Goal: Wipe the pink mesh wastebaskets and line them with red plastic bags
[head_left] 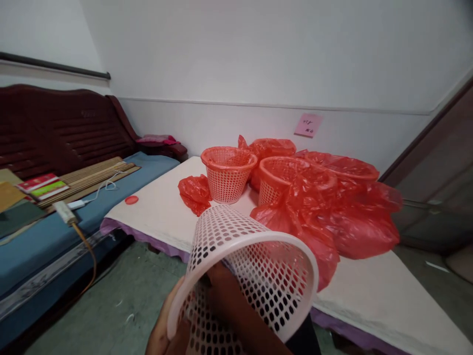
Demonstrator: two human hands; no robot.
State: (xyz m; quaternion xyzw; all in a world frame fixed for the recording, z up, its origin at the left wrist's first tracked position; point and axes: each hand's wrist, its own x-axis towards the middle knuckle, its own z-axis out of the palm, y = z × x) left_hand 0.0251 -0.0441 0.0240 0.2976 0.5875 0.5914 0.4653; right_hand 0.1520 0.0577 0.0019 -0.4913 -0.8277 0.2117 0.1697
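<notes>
A white perforated plastic basket (229, 231) lies tilted in front of me, its wide mouth facing me and to the right. My left hand (166, 315) is closed around its lower left rim, thumb inside and fingers along the outside. Reaching in through the mouth, my right hand (219, 277) is inside the basket near its left inner wall. Its fingers look curled in the shadow; what they hold, if anything, is hidden. Just beyond the basket, on the white-covered table, stands a basket with a red bag over its rim (229, 172).
More baskets in red plastic bags (295, 182) crowd the table (158, 212) to the right. A crumpled red bag (195, 193) and a small red disc (131, 199) lie left. A wooden sofa (62, 128) holds papers and a power strip (64, 212). A pink note (309, 125) is on the wall.
</notes>
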